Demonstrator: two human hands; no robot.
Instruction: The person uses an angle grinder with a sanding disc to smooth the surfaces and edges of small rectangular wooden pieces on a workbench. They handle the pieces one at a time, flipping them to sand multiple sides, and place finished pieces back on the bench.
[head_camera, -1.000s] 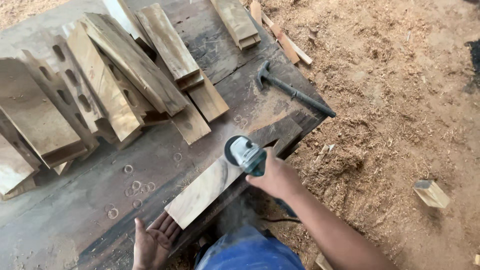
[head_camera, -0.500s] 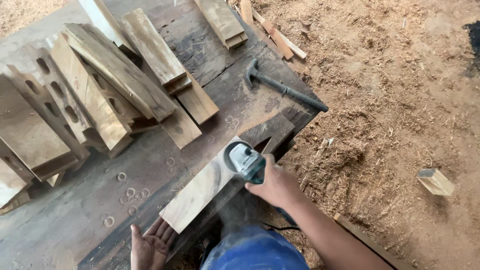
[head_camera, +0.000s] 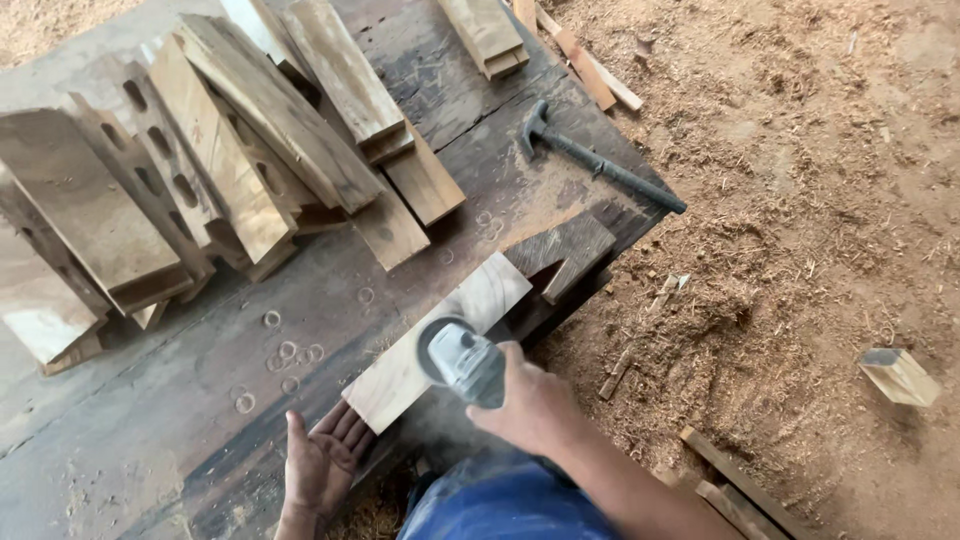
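Sawdust covers the ground (head_camera: 800, 200) to the right of the dark workbench (head_camera: 180, 440). The right hand (head_camera: 530, 410) closes its fingers around the body of an angle grinder (head_camera: 462, 360), whose disc lies on the pale wooden board (head_camera: 440, 340). This board rests along the near edge of the bench, and its far end touches a darker wooden block (head_camera: 562, 252). The left hand (head_camera: 322, 462) is open, fingers spread, with the palm against the near end of the board; it grips nothing. Behind the board a black hammer (head_camera: 595, 158) lies on the bench, well apart from the grinder. Many planks (head_camera: 250, 140), some with oval holes, lean together in a stack on the left part of the bench. Two more pieces (head_camera: 488, 35) lie at the far edge. A small wooden offcut (head_camera: 898, 375) sits on the sawdust at the right. Small round marks show on the bench surface near the board.
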